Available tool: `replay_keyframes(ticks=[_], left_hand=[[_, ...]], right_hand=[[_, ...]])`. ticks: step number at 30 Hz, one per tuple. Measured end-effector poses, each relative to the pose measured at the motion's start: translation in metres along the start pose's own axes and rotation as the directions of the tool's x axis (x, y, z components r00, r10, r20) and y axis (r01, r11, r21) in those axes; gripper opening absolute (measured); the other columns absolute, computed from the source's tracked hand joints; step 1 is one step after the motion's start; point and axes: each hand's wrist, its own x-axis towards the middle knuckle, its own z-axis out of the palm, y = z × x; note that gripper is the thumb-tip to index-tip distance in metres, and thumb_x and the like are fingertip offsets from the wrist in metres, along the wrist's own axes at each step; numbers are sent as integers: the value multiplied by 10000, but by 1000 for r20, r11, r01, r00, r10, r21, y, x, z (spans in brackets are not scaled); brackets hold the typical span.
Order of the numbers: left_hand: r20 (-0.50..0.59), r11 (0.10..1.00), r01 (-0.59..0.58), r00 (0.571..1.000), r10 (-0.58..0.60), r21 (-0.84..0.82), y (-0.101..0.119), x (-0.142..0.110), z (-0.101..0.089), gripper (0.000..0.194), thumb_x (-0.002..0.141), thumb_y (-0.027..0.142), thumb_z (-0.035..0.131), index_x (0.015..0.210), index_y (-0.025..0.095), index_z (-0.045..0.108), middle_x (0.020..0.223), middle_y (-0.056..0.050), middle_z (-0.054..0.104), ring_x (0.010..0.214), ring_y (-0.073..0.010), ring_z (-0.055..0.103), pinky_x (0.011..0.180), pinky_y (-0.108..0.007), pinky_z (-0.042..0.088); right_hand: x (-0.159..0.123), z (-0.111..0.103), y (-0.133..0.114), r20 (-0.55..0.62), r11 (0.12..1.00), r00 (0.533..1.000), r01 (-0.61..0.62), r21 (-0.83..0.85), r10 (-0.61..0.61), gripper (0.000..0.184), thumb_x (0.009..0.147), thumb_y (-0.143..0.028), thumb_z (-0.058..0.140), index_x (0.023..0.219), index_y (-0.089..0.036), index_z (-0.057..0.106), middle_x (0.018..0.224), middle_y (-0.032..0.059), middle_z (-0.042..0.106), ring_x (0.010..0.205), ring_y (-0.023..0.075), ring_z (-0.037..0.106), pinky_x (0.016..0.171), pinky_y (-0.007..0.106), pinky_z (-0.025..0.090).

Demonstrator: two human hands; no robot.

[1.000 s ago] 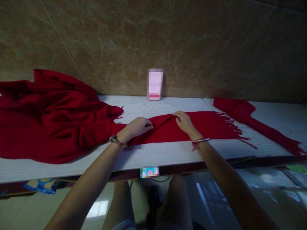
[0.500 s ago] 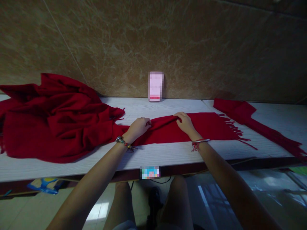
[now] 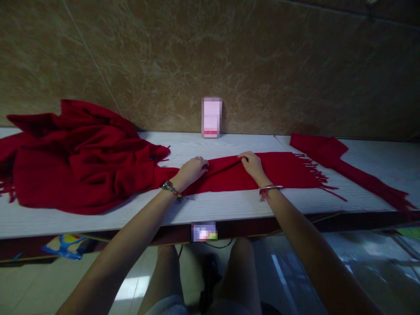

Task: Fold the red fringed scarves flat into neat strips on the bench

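A red fringed scarf [image 3: 282, 173] lies stretched flat across the white table [image 3: 229, 208], its tassels pointing right. My left hand [image 3: 192, 169] rests on the scarf near its middle with the fingers curled onto the far edge of the cloth. My right hand [image 3: 251, 163] pinches a raised fold of the same scarf a little to the right. Beaded bracelets sit on the left wrist, a metal bangle on the right. The scarf runs left into a big crumpled heap of red cloth [image 3: 82, 162].
Another red scarf [image 3: 344, 164] lies on the table at the right, trailing toward the front edge. A small pink box [image 3: 211, 117] stands against the brown marble wall. My knees show below the table edge, over a glossy tiled floor.
My left hand has slid a little to the right along the scarf, closer to my right hand. The right hand has kept its pinch. The view has shifted slightly.
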Motion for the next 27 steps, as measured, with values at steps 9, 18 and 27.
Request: replay_keyframes(ticks=[9,18,27], left_hand=[[83,996,46,995,-52,74,5,7,6,294,859,88,375,1044,125,600,968,-125,662,890,-200,615,766,-291,459],[-12,987,-6,1000,8,159,-2,20,-15,472,744,-58,338,1165,89,493,1027,-169,579,962,-237,584,816,-325,446],[68,977,-30,998,16,209,-42,50,-13,418,727,-19,382,1073,148,545,1027,-104,536,777,-160,609,730,-261,455]], right_hand=[[0,0,-2,9,1000,1000,-13,-8,13,276,722,-65,430,705,-211,664,836,39,691,859,196,622,883,372,462],[0,2,3,-37,1000,999,8,-19,-9,304,718,-89,429,870,-199,668,933,71,675,928,218,601,922,401,453],[0,6,2,-25,999,999,23,-43,-24,434,739,-113,457,1153,-142,581,1174,124,603,1122,216,529,1042,396,371]])
